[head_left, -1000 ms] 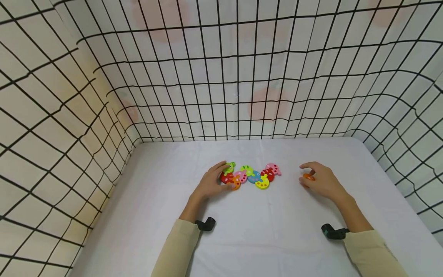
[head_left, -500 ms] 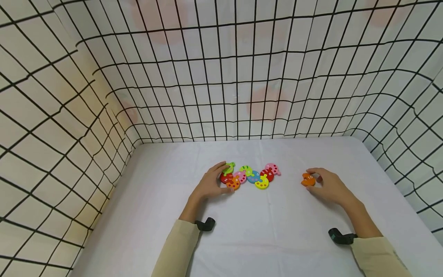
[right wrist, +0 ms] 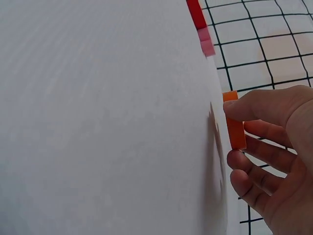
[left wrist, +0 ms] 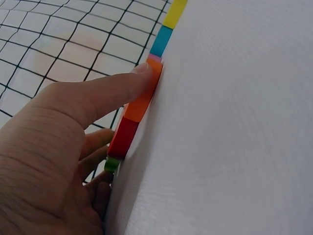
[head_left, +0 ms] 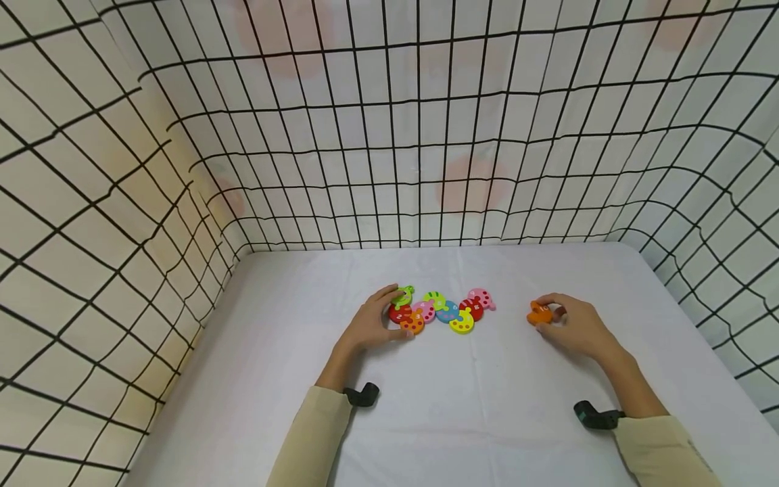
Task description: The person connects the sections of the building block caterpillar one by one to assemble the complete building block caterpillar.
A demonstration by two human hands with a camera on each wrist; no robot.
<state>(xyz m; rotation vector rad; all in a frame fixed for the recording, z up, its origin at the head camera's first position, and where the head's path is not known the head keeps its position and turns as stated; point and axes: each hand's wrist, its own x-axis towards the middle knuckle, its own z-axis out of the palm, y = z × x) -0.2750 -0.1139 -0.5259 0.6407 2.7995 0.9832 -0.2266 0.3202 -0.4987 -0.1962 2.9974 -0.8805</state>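
Note:
A caterpillar-shaped chain of flat, numbered puzzle pieces (head_left: 447, 311) lies on the white cloth, in green, red, orange, pink, blue and yellow. My left hand (head_left: 371, 321) spans the chain's left end, holding it between thumb and fingers. In the left wrist view the thumb lies on the edge of the orange spotted piece (left wrist: 146, 95), with fingers behind the red piece (left wrist: 123, 139) and the green end piece (left wrist: 112, 164). Away to the right, my right hand (head_left: 575, 328) pinches a loose orange puzzle piece (head_left: 538, 313). A shadow beneath shows it raised off the cloth.
The chain's right end is a pink spotted piece (head_left: 481, 297), apart from the right hand. White cloth (head_left: 462, 392) covers the tabletop. Black-lined grid walls (head_left: 389, 135) stand at the back and both sides.
The right hand has shifted slightly right and towards me, turning the orange piece so more of its face shows. The left thumb has slid to the chain's near edge; the chain has stayed put.

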